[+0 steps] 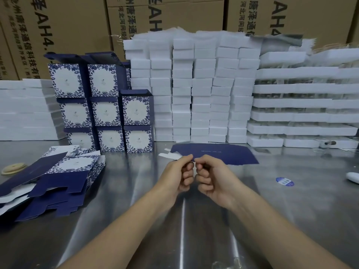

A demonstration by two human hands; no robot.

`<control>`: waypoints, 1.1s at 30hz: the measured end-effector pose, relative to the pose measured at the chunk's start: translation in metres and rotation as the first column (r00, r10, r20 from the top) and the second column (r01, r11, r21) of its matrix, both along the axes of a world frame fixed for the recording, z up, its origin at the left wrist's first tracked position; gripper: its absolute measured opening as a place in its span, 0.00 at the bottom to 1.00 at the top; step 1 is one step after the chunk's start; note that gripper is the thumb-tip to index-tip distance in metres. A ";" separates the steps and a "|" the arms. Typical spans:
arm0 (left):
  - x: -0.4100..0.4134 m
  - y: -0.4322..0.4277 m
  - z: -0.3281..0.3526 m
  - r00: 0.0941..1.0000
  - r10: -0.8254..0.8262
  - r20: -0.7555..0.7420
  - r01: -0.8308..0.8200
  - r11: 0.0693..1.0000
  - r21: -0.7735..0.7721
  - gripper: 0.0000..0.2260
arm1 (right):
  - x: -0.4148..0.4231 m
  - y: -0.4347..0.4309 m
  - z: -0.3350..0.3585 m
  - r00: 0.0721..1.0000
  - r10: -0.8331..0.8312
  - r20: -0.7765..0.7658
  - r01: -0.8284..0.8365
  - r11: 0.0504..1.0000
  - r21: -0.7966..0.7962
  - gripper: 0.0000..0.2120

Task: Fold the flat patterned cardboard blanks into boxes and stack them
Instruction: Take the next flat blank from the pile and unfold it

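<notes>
A flat navy cardboard blank point(219, 155) is held above the steel table at centre, its plain blue side towards me and white flaps showing at its left end. My left hand point(179, 171) and my right hand point(211, 177) sit close together, each pinching the blank's near edge. A loose pile of flat blue-and-white patterned blanks point(52, 181) lies at the left. Folded patterned boxes point(105, 109) are stacked three high against the back, left of centre.
White foam blocks point(194, 90) stand in tall stacks behind the blank, with more at far left and foam trays point(303, 105) at right. Brown cartons point(68, 26) form the back wall. A blue sticker point(284, 181), a tape roll point(13, 168) and a white object point(352, 177) lie on the table point(291, 210).
</notes>
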State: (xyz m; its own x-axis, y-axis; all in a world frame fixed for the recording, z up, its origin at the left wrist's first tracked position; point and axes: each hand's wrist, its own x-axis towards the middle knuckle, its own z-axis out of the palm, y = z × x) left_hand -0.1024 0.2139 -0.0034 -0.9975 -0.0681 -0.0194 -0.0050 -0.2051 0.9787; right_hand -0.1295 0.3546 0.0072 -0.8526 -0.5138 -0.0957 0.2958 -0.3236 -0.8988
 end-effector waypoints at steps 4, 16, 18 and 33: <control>0.001 -0.004 -0.002 0.997 0.071 -0.033 -0.070 0.997 0.036 0.19 | 0.004 -0.003 -0.002 0.999 0.041 -0.018 -0.040 0.998 0.059 0.15; -0.002 -0.006 -0.001 0.977 0.169 -0.128 -0.158 0.983 0.089 0.23 | -0.001 -0.002 -0.001 0.985 -0.163 -0.057 0.162 0.987 -0.014 0.11; -0.003 -0.008 0.000 0.974 0.186 -0.129 -0.173 0.979 0.105 0.22 | -0.001 -0.002 -0.001 0.974 -0.218 -0.059 0.216 0.976 -0.034 0.12; 0.009 0.001 0.003 0.990 0.076 -0.121 -0.070 0.996 0.055 0.18 | 0.008 -0.005 -0.001 0.933 -0.274 -0.232 0.291 0.956 0.039 0.14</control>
State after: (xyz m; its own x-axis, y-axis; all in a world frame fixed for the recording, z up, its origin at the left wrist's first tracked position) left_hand -0.0936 0.2150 -0.0006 -0.9849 -0.1428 0.0975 0.1312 -0.2498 0.9594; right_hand -0.1213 0.3495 0.0065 -0.9652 -0.2474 0.0850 -0.0081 -0.2968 -0.9549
